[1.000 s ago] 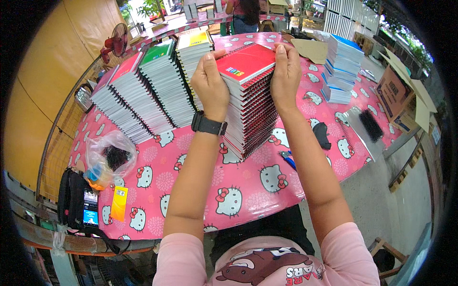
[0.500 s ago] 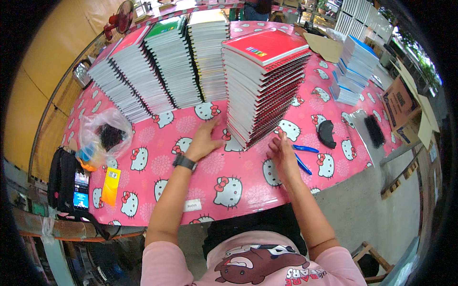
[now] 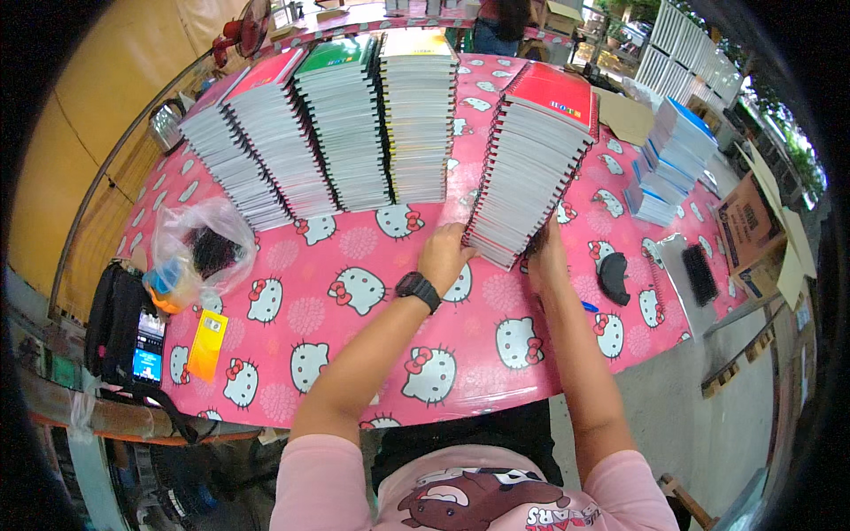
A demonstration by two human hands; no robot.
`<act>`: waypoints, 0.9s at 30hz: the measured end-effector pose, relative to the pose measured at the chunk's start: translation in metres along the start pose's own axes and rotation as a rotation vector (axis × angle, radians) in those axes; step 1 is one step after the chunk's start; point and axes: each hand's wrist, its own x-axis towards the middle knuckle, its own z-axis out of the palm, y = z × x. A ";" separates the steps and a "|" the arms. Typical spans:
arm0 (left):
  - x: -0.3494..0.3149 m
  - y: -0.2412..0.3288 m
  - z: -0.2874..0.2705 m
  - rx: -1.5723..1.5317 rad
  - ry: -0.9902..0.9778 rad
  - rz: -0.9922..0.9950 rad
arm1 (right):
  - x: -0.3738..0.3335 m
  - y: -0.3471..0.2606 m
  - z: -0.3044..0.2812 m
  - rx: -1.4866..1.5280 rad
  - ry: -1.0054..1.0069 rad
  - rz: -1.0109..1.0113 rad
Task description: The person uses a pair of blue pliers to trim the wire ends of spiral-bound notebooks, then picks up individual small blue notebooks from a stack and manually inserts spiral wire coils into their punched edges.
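My left hand (image 3: 443,264), fingers parted, and right hand (image 3: 548,265), fingers too hidden to tell, flank the tall red notebooks (image 3: 529,173) low, probably against tipping.

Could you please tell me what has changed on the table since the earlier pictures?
The red notebook stack has turned and shifted right, away from the yellow stack. The left hand and right hand let go of its top and are now low at its sides. The green stack, blue stack and plastic bag stayed in place.
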 end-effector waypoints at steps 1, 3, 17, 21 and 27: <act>0.006 0.001 0.007 0.017 -0.006 -0.033 | 0.013 -0.004 0.002 0.030 -0.004 0.039; 0.016 -0.002 0.015 0.018 0.011 -0.043 | 0.033 -0.010 0.003 0.056 0.028 0.072; 0.063 -0.017 0.027 0.360 -0.014 -0.303 | 0.141 0.011 0.017 0.035 -0.167 0.139; 0.067 -0.026 0.030 0.400 0.028 -0.315 | 0.143 0.009 0.034 0.020 -0.154 0.178; 0.066 -0.032 0.030 0.291 0.086 -0.299 | 0.151 0.017 0.048 0.002 -0.138 0.254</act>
